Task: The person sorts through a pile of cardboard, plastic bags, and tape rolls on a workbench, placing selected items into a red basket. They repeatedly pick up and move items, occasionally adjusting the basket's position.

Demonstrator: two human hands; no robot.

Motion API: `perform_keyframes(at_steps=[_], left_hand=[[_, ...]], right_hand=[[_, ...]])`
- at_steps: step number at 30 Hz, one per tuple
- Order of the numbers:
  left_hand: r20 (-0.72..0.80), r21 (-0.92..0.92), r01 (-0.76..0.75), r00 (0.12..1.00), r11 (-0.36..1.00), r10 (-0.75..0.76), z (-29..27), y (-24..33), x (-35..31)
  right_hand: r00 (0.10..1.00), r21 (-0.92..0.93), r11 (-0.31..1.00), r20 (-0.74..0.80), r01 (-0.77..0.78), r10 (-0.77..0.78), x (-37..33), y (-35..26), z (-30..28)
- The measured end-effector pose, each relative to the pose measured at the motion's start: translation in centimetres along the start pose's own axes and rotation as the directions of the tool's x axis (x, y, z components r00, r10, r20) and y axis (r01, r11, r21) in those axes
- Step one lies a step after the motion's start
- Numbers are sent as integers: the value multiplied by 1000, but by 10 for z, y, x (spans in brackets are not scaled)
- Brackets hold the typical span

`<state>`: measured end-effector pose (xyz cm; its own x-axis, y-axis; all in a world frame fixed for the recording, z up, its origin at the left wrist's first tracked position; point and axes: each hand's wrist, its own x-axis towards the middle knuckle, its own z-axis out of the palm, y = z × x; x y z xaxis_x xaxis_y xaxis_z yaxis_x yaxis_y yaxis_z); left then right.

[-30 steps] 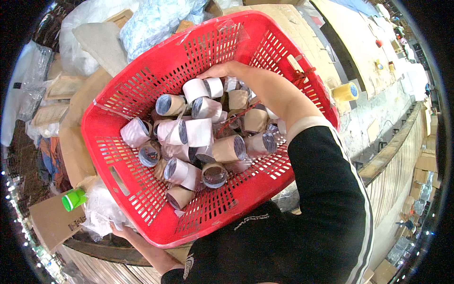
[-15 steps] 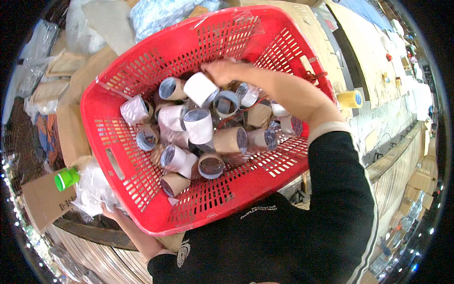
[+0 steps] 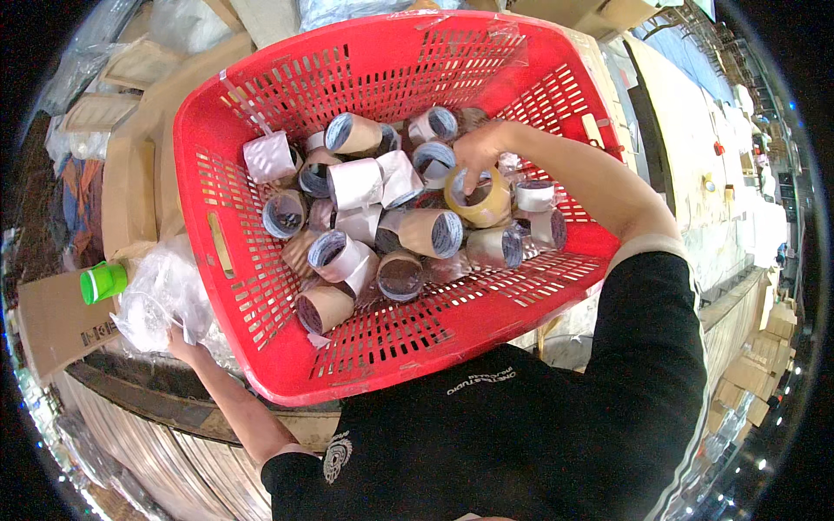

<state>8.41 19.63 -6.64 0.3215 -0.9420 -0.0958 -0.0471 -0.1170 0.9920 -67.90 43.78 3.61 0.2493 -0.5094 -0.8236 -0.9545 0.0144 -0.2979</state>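
Note:
A large red slatted plastic basket (image 3: 195, 187) holds a jumble of short tubes and rolls, some brown cardboard, others wrapped in white or pale pink. My right hand (image 3: 483, 154) reaches into its right half and grips a yellowish tape roll (image 3: 479, 211), a finger hooked inside the ring. Beside that roll lie a cardboard tube (image 3: 421, 233) and a small white roll (image 3: 535, 195). Outside the basket, low on the left, my left hand (image 3: 184, 346) is closed on a crumpled clear plastic bag (image 3: 165, 291). The bag hides part of its fingers.
A bright green roll (image 3: 102, 282) rests by a cardboard box (image 3: 65, 321) at the left. Flattened cardboard (image 3: 130, 195) and plastic wrap stand beyond the basket's left side. A pale work table (image 3: 686, 113) stretches away on the right.
My right hand has come from the basket's far side toward its right middle and now grips the yellowish roll. Several rolls have shifted. The left hand stays at the plastic bag.

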Motion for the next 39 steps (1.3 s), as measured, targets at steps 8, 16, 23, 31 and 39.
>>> perform_keyframes(at_steps=[8, 16, 23, 31, 39], left_hand=[[-40, 178, -21, 999, 984, 28, 46, 26, 4], [-21, 173, -38, 999, 984, 42, 58, 31, 23], [-80, 196, -1, 997, 981, 17, 66, 37, 25], [-72, 379, -67, 992, 923, 102, 46, 40, 23], [13, 368, -69, 998, 927, 69, 33, 31, 56]], right_hand=[[963, -57, 995, -263, -81, 63, 27, -22, 53], [995, -212, 972, 4, -97, 100, 33, -33, 27], [961, -416, 872, -19, -259, 277, 78, -29, 49], [851, -198, 901, -454, -386, 264, -34, -75, 19], [569, 46, 959, -797, -281, 205, -160, -184, -19]])
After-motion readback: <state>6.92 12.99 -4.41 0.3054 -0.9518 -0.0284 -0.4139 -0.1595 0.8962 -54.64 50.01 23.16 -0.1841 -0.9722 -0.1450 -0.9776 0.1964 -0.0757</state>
